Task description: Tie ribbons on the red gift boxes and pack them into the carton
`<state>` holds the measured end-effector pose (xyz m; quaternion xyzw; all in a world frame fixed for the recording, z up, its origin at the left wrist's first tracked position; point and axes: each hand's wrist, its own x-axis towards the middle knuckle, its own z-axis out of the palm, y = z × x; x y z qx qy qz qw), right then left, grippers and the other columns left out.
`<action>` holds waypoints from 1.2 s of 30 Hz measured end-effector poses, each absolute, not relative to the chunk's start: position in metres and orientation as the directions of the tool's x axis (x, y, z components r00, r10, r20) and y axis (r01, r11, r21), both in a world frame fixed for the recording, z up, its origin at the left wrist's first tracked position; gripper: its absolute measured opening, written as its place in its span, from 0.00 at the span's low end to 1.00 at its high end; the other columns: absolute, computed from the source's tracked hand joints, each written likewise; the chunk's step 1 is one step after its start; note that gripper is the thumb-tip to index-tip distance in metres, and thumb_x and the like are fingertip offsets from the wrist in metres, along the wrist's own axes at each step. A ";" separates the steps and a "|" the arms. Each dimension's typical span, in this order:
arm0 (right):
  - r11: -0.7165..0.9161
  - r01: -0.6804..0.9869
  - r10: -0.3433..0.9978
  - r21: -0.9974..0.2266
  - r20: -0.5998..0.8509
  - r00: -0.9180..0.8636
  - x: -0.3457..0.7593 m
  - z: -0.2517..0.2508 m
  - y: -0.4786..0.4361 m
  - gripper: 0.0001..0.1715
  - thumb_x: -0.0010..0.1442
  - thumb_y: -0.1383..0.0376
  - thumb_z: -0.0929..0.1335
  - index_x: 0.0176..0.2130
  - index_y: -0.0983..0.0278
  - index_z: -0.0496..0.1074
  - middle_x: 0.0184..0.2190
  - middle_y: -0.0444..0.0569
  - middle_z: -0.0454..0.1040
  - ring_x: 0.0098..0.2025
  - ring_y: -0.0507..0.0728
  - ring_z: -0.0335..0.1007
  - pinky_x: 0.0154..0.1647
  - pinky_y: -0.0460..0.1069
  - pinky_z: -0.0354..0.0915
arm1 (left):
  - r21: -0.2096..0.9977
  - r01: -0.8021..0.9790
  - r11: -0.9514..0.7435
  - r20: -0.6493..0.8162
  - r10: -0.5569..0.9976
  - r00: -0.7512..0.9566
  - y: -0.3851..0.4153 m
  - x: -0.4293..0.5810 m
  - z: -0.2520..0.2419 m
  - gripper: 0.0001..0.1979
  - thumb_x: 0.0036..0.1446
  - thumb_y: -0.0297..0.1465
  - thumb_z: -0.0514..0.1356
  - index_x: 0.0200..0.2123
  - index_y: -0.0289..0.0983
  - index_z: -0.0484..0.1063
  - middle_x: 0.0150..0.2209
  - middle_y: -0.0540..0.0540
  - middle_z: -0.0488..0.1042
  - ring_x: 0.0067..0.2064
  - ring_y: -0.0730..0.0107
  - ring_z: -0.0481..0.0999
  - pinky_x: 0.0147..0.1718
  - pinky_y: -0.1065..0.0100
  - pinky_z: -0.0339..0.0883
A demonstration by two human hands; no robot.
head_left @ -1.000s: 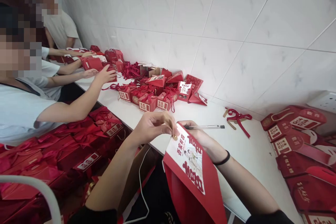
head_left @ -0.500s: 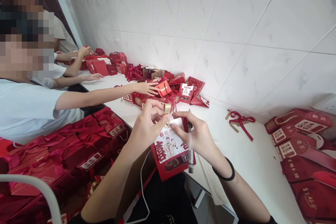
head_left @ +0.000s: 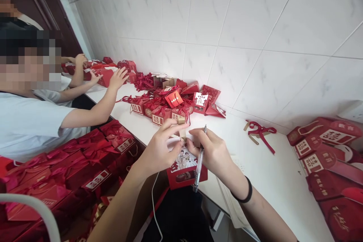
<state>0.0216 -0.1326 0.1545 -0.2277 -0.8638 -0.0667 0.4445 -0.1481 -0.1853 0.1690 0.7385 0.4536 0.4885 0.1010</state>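
Note:
A red box with a white printed card showing a couple hangs between my hands at the table's near edge. My left hand is closed on a gold ribbon above the box. Beside it, my right hand is closed, with a clear pen held between its fingers and slanting down over the box's right side. The right fingertips meet the ribbon's lower part near the box top; whether they also grip it is hidden.
Small red boxes are piled on the white table. Loose ribbons lie to the right, near red bags. Ribboned boxes fill the lower left. A person's raised hand is at left.
The other person's hand has drawn back left from the box pile and lifted. My hands have moved slightly down, the ribbon is still held, and the pen has tilted.

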 end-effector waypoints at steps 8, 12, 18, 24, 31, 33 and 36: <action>0.883 0.467 0.319 -0.051 0.794 -0.517 0.019 0.155 -0.128 0.09 0.65 0.63 0.61 0.37 0.66 0.67 0.24 0.46 0.65 0.24 0.52 0.62 0.23 0.45 0.59 | 0.578 0.626 -0.524 0.609 0.787 0.097 -0.183 -0.148 0.167 0.22 0.55 0.21 0.53 0.52 0.40 0.67 0.51 0.44 0.66 0.56 0.64 0.66 0.56 0.63 0.62; 0.869 0.493 0.340 -0.047 0.780 -0.526 0.017 0.153 -0.127 0.11 0.66 0.62 0.61 0.36 0.66 0.67 0.24 0.46 0.64 0.24 0.53 0.62 0.23 0.45 0.58 | 0.571 0.633 -0.523 0.619 0.781 0.086 -0.182 -0.146 0.165 0.23 0.54 0.20 0.53 0.53 0.40 0.67 0.51 0.44 0.65 0.55 0.66 0.66 0.57 0.64 0.61; 0.834 0.552 0.324 0.019 0.792 -0.517 0.015 0.153 -0.129 0.09 0.65 0.65 0.60 0.34 0.66 0.66 0.24 0.46 0.64 0.25 0.53 0.62 0.23 0.45 0.57 | 0.572 0.631 -0.524 0.625 0.777 0.080 -0.181 -0.146 0.164 0.23 0.54 0.20 0.53 0.53 0.38 0.67 0.50 0.44 0.66 0.54 0.67 0.67 0.56 0.65 0.63; 0.835 0.543 0.261 0.089 0.805 -0.534 0.017 0.154 -0.132 0.08 0.65 0.69 0.60 0.35 0.67 0.66 0.28 0.49 0.68 0.28 0.54 0.64 0.24 0.46 0.58 | 0.564 0.621 -0.544 0.649 0.757 0.073 -0.181 -0.145 0.164 0.22 0.53 0.20 0.53 0.52 0.37 0.68 0.49 0.43 0.66 0.53 0.67 0.68 0.55 0.65 0.64; 0.843 0.534 0.273 0.063 0.805 -0.526 0.020 0.154 -0.133 0.10 0.66 0.67 0.61 0.35 0.67 0.68 0.24 0.47 0.65 0.25 0.52 0.61 0.22 0.45 0.55 | 0.550 0.615 -0.564 0.663 0.744 0.089 -0.184 -0.144 0.164 0.22 0.53 0.20 0.54 0.52 0.36 0.67 0.49 0.43 0.65 0.53 0.67 0.68 0.55 0.66 0.64; 0.848 0.526 0.270 0.060 0.806 -0.527 0.021 0.155 -0.135 0.10 0.66 0.68 0.61 0.35 0.67 0.68 0.24 0.47 0.65 0.25 0.52 0.61 0.22 0.44 0.55 | 0.551 0.606 -0.574 0.665 0.741 0.097 -0.185 -0.144 0.164 0.22 0.53 0.20 0.54 0.52 0.37 0.67 0.49 0.43 0.65 0.54 0.67 0.68 0.55 0.65 0.63; 0.862 0.505 0.284 0.035 0.793 -0.539 0.023 0.157 -0.138 0.10 0.66 0.68 0.60 0.35 0.67 0.68 0.24 0.47 0.64 0.25 0.51 0.61 0.23 0.44 0.56 | 0.566 0.575 -0.591 0.659 0.743 0.114 -0.187 -0.145 0.165 0.23 0.53 0.20 0.55 0.53 0.38 0.67 0.50 0.43 0.65 0.54 0.66 0.67 0.55 0.65 0.64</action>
